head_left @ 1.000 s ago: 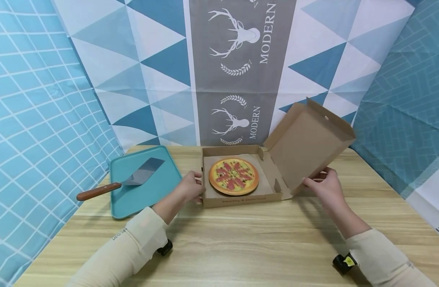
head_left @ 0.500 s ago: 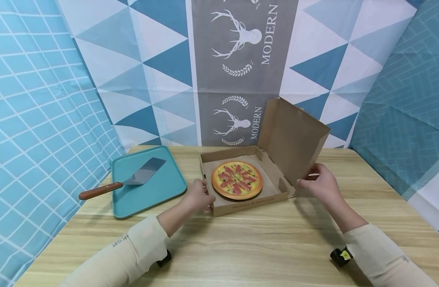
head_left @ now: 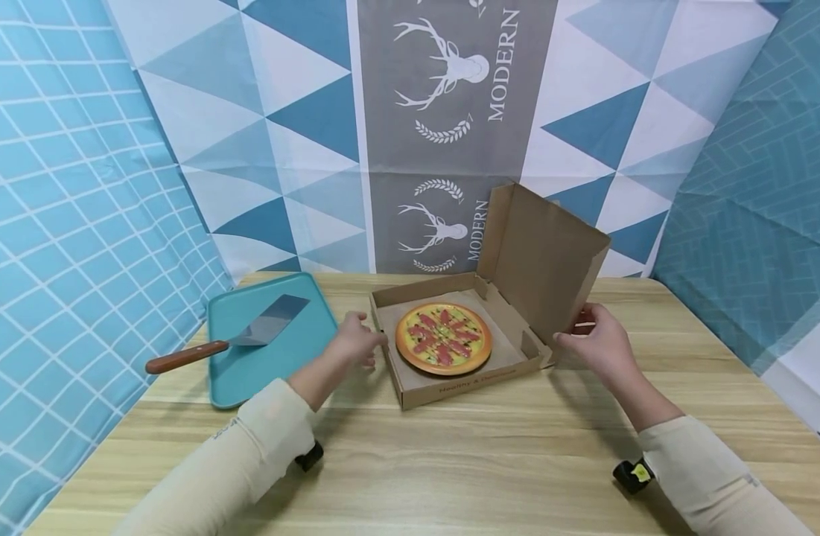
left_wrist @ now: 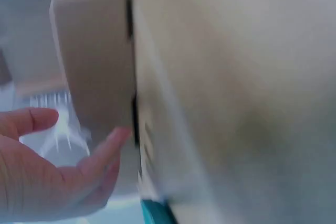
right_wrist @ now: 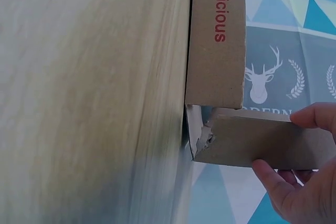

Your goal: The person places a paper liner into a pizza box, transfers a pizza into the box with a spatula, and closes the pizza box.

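Observation:
A cardboard pizza box [head_left: 419, 396] lies on the table, turned at an angle, with a round pizza [head_left: 443, 339] on the paper inside. Its lid [head_left: 550, 253] stands raised on the right side. My right hand [head_left: 604, 346] pinches the lid's near edge; in the right wrist view, thumb and fingers sit on opposite sides of the lid flap [right_wrist: 252, 140]. Just left of the box is my left hand [head_left: 349, 344], fingers spread and holding nothing. In the left wrist view, that hand [left_wrist: 63, 174] is near the box's side wall [left_wrist: 97, 61]; contact cannot be told.
At the left, a teal tray [head_left: 238, 383] lies on the wooden table [head_left: 477, 461]. A spatula [head_left: 272, 324] with a wooden handle rests across it, its handle jutting past the tray's left edge. Patterned cloth [head_left: 302, 134] hangs behind the table.
The box has turned, its near left corner coming toward me. Its lid has swung leftward and more upright with my right hand. My left hand has come off the box's left side.

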A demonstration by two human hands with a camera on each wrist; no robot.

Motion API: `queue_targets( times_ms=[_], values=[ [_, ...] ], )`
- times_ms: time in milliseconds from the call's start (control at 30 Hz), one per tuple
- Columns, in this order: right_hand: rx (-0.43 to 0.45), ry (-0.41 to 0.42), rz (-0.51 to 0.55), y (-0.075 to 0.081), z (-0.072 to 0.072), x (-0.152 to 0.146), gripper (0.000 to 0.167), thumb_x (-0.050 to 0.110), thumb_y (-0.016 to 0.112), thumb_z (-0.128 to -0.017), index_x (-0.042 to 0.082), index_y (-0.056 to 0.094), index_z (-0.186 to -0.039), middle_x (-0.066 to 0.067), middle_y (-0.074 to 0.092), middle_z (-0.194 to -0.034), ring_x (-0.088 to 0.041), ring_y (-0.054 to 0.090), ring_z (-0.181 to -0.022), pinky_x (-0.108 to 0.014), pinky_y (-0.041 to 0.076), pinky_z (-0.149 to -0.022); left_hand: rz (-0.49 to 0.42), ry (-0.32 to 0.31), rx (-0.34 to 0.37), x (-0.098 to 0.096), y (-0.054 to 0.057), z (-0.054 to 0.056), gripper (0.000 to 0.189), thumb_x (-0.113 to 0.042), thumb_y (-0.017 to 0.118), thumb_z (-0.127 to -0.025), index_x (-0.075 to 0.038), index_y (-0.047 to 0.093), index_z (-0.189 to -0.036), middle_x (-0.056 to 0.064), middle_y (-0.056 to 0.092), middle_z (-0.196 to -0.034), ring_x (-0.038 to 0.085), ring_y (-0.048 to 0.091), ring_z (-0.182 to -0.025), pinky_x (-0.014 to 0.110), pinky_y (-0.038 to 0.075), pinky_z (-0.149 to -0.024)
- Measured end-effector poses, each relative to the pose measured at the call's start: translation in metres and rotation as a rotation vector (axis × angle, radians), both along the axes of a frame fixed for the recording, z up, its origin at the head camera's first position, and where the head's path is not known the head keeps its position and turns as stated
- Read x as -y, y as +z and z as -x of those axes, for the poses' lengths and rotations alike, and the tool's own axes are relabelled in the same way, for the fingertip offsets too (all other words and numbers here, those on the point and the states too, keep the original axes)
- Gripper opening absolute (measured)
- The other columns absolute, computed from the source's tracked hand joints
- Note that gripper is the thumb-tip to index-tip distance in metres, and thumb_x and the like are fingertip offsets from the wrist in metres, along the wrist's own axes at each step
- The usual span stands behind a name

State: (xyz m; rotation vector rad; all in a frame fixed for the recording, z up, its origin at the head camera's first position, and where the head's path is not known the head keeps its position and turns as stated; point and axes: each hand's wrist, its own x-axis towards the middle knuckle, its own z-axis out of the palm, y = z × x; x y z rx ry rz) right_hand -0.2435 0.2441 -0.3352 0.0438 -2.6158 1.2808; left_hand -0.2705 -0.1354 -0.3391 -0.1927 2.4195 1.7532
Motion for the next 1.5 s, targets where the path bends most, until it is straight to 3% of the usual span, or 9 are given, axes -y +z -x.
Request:
queue_targets(
  times_ms=[100, 167, 267, 367, 567, 733, 967, 1267, 1500],
  values=[
    [-0.002, -0.011, 0.001, 0.0, 0.0, -0.001, 0.062, 0.016, 0.072, -0.087, -0.009, 0.041, -0.135, -0.027, 0.05, -0.125, -0.043, 0.054, -0.113, -0.044, 0.053, -0.083, -0.068, -0.005, 0.013, 0.007, 0.004, 0.026, 0.075, -0.004, 0.059, -0.092, 0.001, 0.015, -0.152, 0.03, 0.025, -0.149, 0.044, 0.043, -0.126, 0.045, 0.053, -0.088],
    [-0.006, -0.019, 0.005, 0.0, 0.001, -0.001, 0.062, 0.016, 0.072, -0.086, -0.009, 0.041, -0.134, -0.027, 0.051, -0.124, -0.043, 0.054, -0.113, -0.043, 0.053, -0.082, -0.048, -0.023, -0.01, 0.011, 0.003, 0.042, 0.073, -0.005, 0.056, -0.095, -0.001, 0.015, -0.154, 0.026, 0.018, -0.155, 0.043, 0.04, -0.13, 0.044, 0.053, -0.088],
    [-0.012, -0.022, 0.019, 0.001, 0.002, 0.0, 0.062, 0.016, 0.073, -0.086, -0.009, 0.041, -0.133, -0.027, 0.051, -0.124, -0.043, 0.054, -0.113, -0.042, 0.052, -0.083, 0.071, -0.013, -0.101, 0.017, -0.001, 0.06, 0.064, -0.004, 0.051, -0.096, -0.003, 0.022, -0.154, 0.02, 0.024, -0.156, 0.034, 0.055, -0.103, 0.04, 0.053, -0.076],
    [-0.009, -0.018, 0.025, 0.0, 0.003, 0.001, 0.062, 0.016, 0.073, -0.086, -0.009, 0.041, -0.133, -0.028, 0.051, -0.124, -0.043, 0.055, -0.112, -0.042, 0.052, -0.084, 0.219, 0.009, -0.188, 0.022, -0.006, 0.07, 0.053, -0.003, 0.047, -0.096, -0.002, 0.038, -0.148, 0.017, 0.04, -0.148, 0.024, 0.052, -0.076, 0.039, 0.047, -0.068],
    [0.001, -0.043, 0.035, -0.001, 0.006, -0.001, 0.059, 0.015, 0.068, -0.087, -0.009, 0.041, -0.134, -0.027, 0.051, -0.126, -0.041, 0.054, -0.113, -0.042, 0.051, -0.085, 0.369, 0.02, -0.257, 0.025, -0.012, 0.08, 0.029, -0.006, 0.054, -0.095, -0.001, 0.064, -0.122, 0.017, 0.064, -0.112, 0.024, 0.06, -0.078, 0.036, 0.05, -0.068],
    [0.005, -0.022, 0.075, -0.004, 0.014, -0.003, 0.058, 0.013, 0.064, -0.088, -0.009, 0.039, -0.137, -0.028, 0.049, -0.13, -0.041, 0.052, -0.117, -0.042, 0.048, -0.087, 0.479, 0.046, -0.3, 0.027, -0.013, 0.078, 0.015, -0.009, 0.064, -0.089, -0.002, 0.068, -0.101, 0.012, 0.067, -0.089, 0.023, 0.061, -0.071, 0.035, 0.05, -0.066],
    [-0.008, 0.008, 0.097, -0.004, 0.029, -0.006, 0.057, 0.01, 0.06, -0.089, -0.01, 0.039, -0.139, -0.028, 0.05, -0.131, -0.04, 0.052, -0.118, -0.034, 0.049, -0.085, 0.596, 0.013, -0.293, 0.034, -0.008, 0.06, 0.022, -0.019, 0.07, -0.086, -0.004, 0.071, -0.102, 0.01, 0.069, -0.096, 0.021, 0.063, -0.074, 0.035, 0.052, -0.065],
    [-0.002, 0.039, 0.155, 0.0, 0.048, -0.004, 0.054, 0.008, 0.054, -0.091, -0.01, 0.039, -0.139, -0.029, 0.049, -0.131, -0.039, 0.05, -0.121, -0.017, 0.05, -0.075, 0.823, -0.048, -0.314, 0.036, 0.003, 0.042, 0.017, -0.013, 0.07, -0.082, -0.012, 0.067, -0.066, 0.0, 0.063, -0.066, 0.017, 0.057, -0.06, 0.034, 0.049, -0.059],
    [0.036, 0.029, 0.154, -0.002, 0.06, -0.003, 0.052, 0.01, 0.051, -0.095, -0.011, 0.039, -0.14, -0.03, 0.049, -0.133, -0.038, 0.052, -0.12, -0.025, 0.054, -0.081, 0.805, -0.152, -0.319, 0.036, 0.001, 0.029, 0.014, -0.01, 0.071, -0.078, -0.005, 0.073, -0.09, 0.005, 0.069, -0.081, 0.018, 0.063, -0.069, 0.035, 0.053, -0.063]
  ],
)
